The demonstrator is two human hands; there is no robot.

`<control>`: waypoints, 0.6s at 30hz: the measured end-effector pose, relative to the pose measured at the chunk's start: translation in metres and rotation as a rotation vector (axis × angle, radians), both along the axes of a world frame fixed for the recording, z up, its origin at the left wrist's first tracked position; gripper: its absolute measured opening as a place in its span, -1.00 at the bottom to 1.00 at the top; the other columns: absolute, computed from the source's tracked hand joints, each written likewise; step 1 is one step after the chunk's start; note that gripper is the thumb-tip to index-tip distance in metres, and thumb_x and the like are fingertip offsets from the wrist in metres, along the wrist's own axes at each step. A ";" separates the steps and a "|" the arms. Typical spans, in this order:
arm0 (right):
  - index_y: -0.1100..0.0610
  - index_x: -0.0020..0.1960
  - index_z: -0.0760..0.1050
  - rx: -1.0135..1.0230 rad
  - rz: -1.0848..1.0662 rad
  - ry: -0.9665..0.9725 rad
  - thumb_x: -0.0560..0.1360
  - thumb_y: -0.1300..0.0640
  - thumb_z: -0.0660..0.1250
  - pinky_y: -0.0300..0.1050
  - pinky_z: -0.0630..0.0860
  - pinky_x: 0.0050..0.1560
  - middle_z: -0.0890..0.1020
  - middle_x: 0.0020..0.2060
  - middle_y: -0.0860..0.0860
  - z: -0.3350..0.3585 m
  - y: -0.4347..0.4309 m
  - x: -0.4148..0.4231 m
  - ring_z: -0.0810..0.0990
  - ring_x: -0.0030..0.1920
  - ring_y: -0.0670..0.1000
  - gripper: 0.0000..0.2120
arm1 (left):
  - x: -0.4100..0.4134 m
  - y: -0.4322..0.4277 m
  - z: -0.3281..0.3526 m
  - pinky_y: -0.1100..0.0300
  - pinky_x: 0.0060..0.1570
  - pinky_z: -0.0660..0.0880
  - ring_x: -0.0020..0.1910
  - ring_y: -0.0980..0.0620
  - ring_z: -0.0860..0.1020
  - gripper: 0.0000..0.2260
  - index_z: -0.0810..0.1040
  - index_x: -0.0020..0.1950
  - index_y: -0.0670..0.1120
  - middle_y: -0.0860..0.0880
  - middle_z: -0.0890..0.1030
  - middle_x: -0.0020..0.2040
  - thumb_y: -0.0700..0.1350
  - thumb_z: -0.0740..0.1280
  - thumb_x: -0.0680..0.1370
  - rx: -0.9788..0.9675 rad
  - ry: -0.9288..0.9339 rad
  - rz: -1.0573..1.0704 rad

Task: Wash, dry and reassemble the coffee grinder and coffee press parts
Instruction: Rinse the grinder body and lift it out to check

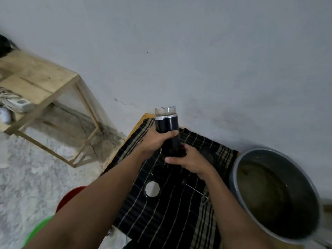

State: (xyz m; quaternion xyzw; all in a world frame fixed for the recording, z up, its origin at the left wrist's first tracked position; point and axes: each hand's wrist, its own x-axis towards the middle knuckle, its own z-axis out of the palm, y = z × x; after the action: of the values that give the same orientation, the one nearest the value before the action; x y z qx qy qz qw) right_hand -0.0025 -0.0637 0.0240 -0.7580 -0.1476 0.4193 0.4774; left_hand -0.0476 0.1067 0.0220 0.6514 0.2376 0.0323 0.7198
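Coffee grinder [167, 125] is held upright over the striped cloth [170, 221], clear cap uppermost. Mid-body is gripped by the left hand [155, 141]; the base is hidden, wrapped by the right hand [190, 160]. Dark parts on the cloth are barely made out. Basin [260, 155] is cut off at right.

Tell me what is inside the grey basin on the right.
The grey basin holds murky, brownish water. Whether any part lies beneath that water cannot be seen, because it is too cloudy.
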 end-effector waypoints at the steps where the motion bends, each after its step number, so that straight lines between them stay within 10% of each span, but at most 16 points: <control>1: -0.07 0.15 0.60 -0.002 0.027 0.024 0.27 -0.03 0.68 -0.19 0.57 0.04 0.71 0.04 -0.10 -0.002 -0.006 -0.006 0.68 0.05 -0.12 -0.50 | 0.001 -0.009 0.004 0.22 -0.01 0.59 0.03 0.06 0.68 -0.79 0.62 0.06 0.07 -0.01 0.71 0.04 -0.11 0.55 0.48 -0.009 -0.004 0.005; 18: 0.09 0.23 0.59 0.195 -0.235 -0.167 0.27 0.18 0.68 -0.08 0.62 0.13 0.74 0.05 -0.02 0.032 -0.165 0.018 0.71 0.10 -0.04 -0.43 | 0.036 -0.177 0.061 0.36 -0.13 0.58 0.01 0.20 0.66 -0.45 0.54 0.26 -0.04 0.09 0.67 0.08 -0.01 0.67 0.35 0.239 -0.109 -0.127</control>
State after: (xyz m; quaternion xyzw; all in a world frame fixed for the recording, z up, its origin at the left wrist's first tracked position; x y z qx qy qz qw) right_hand 0.0151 -0.2290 0.0561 -0.7524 -0.1370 0.2799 0.5804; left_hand -0.0117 -0.0708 0.0834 0.7436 0.1507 0.0501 0.6495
